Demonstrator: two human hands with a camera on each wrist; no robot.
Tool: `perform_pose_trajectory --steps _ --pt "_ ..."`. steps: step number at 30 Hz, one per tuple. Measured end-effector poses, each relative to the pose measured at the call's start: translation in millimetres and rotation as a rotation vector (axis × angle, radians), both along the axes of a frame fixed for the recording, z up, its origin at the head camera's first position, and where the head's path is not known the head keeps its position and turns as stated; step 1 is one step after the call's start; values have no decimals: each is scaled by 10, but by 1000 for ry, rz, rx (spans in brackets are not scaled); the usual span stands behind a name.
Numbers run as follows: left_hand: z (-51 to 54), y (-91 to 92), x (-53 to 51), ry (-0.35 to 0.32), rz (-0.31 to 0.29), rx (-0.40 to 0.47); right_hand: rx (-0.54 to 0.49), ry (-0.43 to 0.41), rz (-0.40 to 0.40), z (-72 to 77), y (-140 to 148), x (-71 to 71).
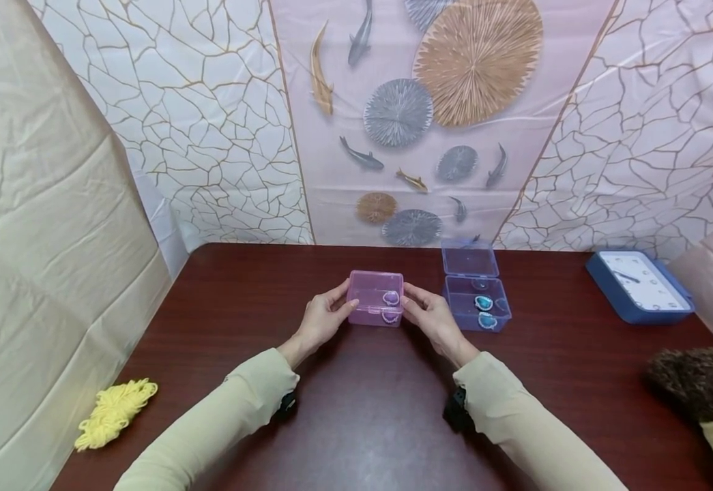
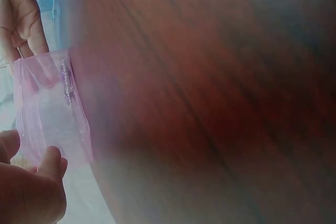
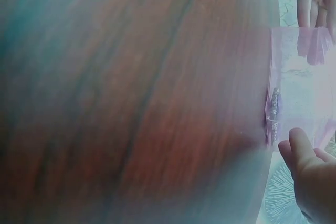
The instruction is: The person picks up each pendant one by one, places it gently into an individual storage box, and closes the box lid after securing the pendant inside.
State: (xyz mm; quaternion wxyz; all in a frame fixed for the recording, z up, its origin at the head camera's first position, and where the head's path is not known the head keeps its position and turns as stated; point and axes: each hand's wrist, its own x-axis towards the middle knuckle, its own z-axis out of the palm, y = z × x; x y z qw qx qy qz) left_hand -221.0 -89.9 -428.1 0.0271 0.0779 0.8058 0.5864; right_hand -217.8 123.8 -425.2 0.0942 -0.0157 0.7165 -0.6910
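Note:
A small clear pink plastic box (image 1: 365, 286), its lid down, is held level between both hands. My left hand (image 1: 322, 317) grips its left side, thumb at the front corner. On the opposite side, my right hand (image 1: 432, 314) holds the box by its right edge. Inside, a purple gem ornament with a beaded rim (image 1: 391, 298) shows through the lid and front wall. The left wrist view has the pink box (image 2: 52, 114) at its left edge, between both hands. From the right wrist, the ornament (image 3: 274, 111) appears edge-on near the bottom of the box.
Right of the hands stands a clear blue box (image 1: 462, 320), lid raised, with turquoise beaded ornament (image 1: 483, 303) inside. Farther right are a blue-framed clock (image 1: 641, 283) and a brown furry thing (image 1: 700, 382). Yellow yarn (image 1: 117, 412) lies at left on the dark wooden table (image 1: 368, 423).

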Motion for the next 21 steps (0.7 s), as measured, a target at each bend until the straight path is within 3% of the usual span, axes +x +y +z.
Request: perform_pose_trajectory --steps 8,15,21 --pt "24 65 0 43 22 39 63 22 -12 75 22 -12" --pt "38 85 10 41 56 15 83 39 -9 59 0 1" --pt "167 56 -44 33 82 -12 104 67 -27 90 17 33"
